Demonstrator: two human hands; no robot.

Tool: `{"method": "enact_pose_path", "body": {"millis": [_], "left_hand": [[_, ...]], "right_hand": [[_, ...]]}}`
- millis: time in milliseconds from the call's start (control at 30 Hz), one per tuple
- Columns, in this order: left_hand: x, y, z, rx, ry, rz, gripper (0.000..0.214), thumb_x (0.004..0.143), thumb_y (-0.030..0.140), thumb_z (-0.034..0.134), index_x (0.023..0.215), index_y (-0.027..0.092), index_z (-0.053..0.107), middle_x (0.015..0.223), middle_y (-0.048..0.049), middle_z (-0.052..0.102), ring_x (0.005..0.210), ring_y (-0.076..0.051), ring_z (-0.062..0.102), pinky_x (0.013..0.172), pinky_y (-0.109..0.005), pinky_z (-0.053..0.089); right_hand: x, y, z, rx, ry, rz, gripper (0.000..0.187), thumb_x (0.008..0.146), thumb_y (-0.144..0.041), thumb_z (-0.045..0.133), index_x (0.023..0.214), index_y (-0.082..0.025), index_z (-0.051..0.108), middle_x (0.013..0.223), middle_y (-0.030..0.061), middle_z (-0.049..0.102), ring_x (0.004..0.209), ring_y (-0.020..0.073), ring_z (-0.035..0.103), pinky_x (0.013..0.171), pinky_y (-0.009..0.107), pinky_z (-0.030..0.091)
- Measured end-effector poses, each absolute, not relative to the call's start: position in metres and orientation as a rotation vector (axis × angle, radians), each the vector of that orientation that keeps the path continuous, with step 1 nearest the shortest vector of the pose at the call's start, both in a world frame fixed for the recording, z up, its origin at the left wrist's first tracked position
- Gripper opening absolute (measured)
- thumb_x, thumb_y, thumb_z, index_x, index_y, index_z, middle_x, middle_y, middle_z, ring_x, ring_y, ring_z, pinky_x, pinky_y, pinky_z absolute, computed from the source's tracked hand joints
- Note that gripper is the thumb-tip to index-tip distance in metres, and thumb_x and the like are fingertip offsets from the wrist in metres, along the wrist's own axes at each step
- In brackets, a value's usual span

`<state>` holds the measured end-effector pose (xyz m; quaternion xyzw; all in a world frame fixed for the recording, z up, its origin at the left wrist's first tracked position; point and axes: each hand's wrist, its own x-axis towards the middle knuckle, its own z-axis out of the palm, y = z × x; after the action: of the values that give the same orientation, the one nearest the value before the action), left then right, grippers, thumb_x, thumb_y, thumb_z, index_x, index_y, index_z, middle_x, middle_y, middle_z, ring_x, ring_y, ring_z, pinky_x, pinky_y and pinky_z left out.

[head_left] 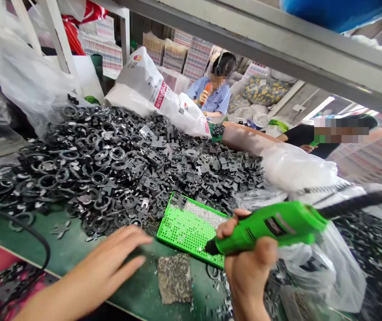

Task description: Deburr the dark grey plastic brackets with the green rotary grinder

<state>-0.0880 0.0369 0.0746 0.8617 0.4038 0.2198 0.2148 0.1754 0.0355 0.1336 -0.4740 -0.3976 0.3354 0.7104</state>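
Fingers (228,228) of the right hand (249,267) were closed tight around the green screwdriver (271,227), its long axis running left to right, tip at the near edge of the tray (177,232). The left hand (110,263) was open and empty over the worktop (77,249), fingertips just beside the tray's left corner.

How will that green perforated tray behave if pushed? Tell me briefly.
The green perforated tray looks like thin rigid plastic, so probably light and stiff, sliding easily on the table. The loose screws heaped on it would likely scatter if jolted.
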Motion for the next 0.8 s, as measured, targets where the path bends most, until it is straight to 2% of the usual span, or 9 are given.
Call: {"method": "enact_pose_path", "body": {"millis": [67,133,200,233,333,467,533,633,800], "left_hand": [[-0.026,0.077,0.084,2.617,1.08,0.465,0.03,0.089,0.012,0.051,0.117,0.022,0.058,0.115,-0.0043,0.061,0.105,-0.017,0.057,0.092,-0.025,0.046],[0.025,0.11,0.081,2.669,1.091,0.455,0.032,0.088,0.006,0.049,0.115,0.018,0.059,0.118,-0.0095,0.059,0.111,-0.022,0.052,0.097,-0.036,0.043],[0.054,0.132,0.07,2.695,1.083,0.441,0.029,0.087,0.004,0.048,0.11,0.016,0.062,0.107,-0.012,0.061,0.103,-0.026,0.054,0.09,-0.041,0.045],[0.062,0.138,0.064,2.703,1.075,0.438,0.027,0.087,0.004,0.048,0.106,0.015,0.063,0.101,-0.0121,0.062,0.098,-0.026,0.055,0.087,-0.042,0.045],[0.065,0.145,0.056,2.707,1.065,0.465,0.023,0.086,0.003,0.05,0.098,0.014,0.066,0.09,-0.0109,0.059,0.09,-0.026,0.054,0.08,-0.041,0.045],[0.052,0.126,0.07,2.655,1.059,0.583,0.023,0.089,0.016,0.053,0.109,0.019,0.063,0.095,-0.006,0.053,0.092,-0.023,0.052,0.082,-0.037,0.045],[0.046,0.103,0.074,2.555,1.047,0.661,0.022,0.092,0.029,0.051,0.11,0.021,0.061,0.097,-0.003,0.05,0.089,-0.019,0.054,0.079,-0.031,0.047],[0.036,0.06,0.059,2.289,1.074,0.694,0.022,0.092,0.04,0.05,0.099,0.022,0.06,0.092,-0.0005,0.053,0.073,-0.015,0.058,0.065,-0.026,0.047],[0.027,0.013,0.022,2.279,1.283,0.537,0.033,0.091,0.05,0.052,0.076,0.021,0.054,0.071,0.0012,0.058,0.067,-0.019,0.06,0.059,-0.029,0.043]], "right_hand": [[0.182,0.036,0.133,-1.171,-1.026,0.688,0.052,0.081,-0.067,0.05,0.106,-0.022,0.057,0.07,-0.0002,0.06,0.065,0.0177,0.059,0.061,0.031,0.049],[0.197,0.028,0.134,-1.324,-1.184,0.638,0.051,0.084,-0.06,0.05,0.117,-0.021,0.055,0.09,0.0059,0.065,0.088,0.0241,0.063,0.078,0.038,0.049],[0.22,0.011,0.133,-1.474,-1.295,0.572,0.05,0.084,-0.054,0.056,0.122,-0.022,0.053,0.106,0.009,0.064,0.105,0.0262,0.059,0.089,0.04,0.046],[0.232,0.0,0.131,-1.547,-1.326,0.544,0.046,0.085,-0.051,0.058,0.121,-0.022,0.054,0.109,0.0087,0.064,0.106,0.0253,0.059,0.091,0.038,0.046],[0.264,-0.035,0.112,-1.779,-1.42,0.536,0.027,0.09,-0.042,0.053,0.108,-0.023,0.061,0.097,0.0057,0.068,0.092,0.0205,0.063,0.081,0.031,0.049],[0.275,-0.069,0.067,-2.002,-1.848,0.549,0.017,0.092,-0.03,0.051,0.086,-0.024,0.066,0.083,0.0018,0.07,0.079,0.0194,0.063,0.071,0.03,0.045],[0.268,-0.076,0.045,-2.098,-2.028,0.407,0.014,0.091,-0.024,0.053,0.087,-0.025,0.066,0.083,0.0009,0.07,0.077,0.0208,0.062,0.07,0.032,0.041],[0.256,-0.078,0.027,-2.209,-2.064,0.186,0.014,0.09,-0.017,0.053,0.091,-0.025,0.065,0.085,0.0024,0.07,0.079,0.0236,0.06,0.071,0.034,0.038],[0.256,-0.077,0.02,-2.009,-2.167,0.219,0.023,0.092,-0.015,0.044,0.096,-0.026,0.064,0.086,0.0024,0.067,0.077,0.0207,0.06,0.07,0.032,0.04]]}}
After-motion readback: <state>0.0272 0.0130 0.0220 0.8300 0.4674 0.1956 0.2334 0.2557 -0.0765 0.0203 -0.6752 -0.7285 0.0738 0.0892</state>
